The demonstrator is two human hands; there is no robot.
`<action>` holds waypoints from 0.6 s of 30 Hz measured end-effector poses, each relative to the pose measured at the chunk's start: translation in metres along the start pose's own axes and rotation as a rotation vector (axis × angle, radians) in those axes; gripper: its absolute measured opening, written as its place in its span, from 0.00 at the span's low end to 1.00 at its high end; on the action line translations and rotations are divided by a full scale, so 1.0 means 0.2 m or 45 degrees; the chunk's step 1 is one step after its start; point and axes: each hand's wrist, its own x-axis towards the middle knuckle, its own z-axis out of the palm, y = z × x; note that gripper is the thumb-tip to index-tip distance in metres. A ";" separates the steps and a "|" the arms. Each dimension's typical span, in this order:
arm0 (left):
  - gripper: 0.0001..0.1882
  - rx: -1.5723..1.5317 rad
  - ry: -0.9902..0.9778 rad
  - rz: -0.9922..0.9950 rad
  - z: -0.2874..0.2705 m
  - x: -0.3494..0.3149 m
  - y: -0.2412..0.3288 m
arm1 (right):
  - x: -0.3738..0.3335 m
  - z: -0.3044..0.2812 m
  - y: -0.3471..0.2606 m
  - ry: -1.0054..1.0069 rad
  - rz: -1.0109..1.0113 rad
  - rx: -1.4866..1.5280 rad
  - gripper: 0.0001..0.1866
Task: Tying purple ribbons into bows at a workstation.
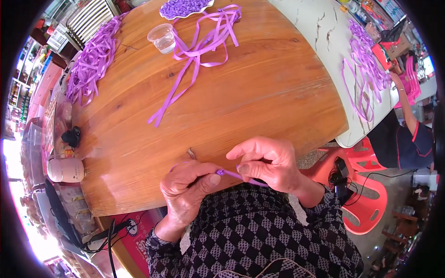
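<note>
Just above the near edge of the wooden table, my two hands work on one purple ribbon point(234, 175). My left hand point(187, 187) pinches it between thumb and forefinger, beside a small purple knot point(220, 172) that shows at the fingertips. From the knot the ribbon runs right, to my right hand point(271, 164), whose thumb and fingers close on it while the forefinger points left. Part of the ribbon behind the right fingers is hidden. Farther up the table lie several loose purple ribbons point(198, 53), next to a clear plastic cup point(162, 39).
A white dish point(211, 3) of small purple pieces stands at the far edge of the wooden table point(259, 83). Ribbon heaps lie at left point(95, 58) and on the white table point(320, 28). A pink container point(69, 170) is at left. Right are red chairs point(366, 199) and another person's arm point(405, 102).
</note>
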 end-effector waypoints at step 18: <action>0.07 0.230 -0.082 0.234 0.05 -0.01 -0.03 | 0.01 0.03 0.11 0.056 0.412 0.539 0.09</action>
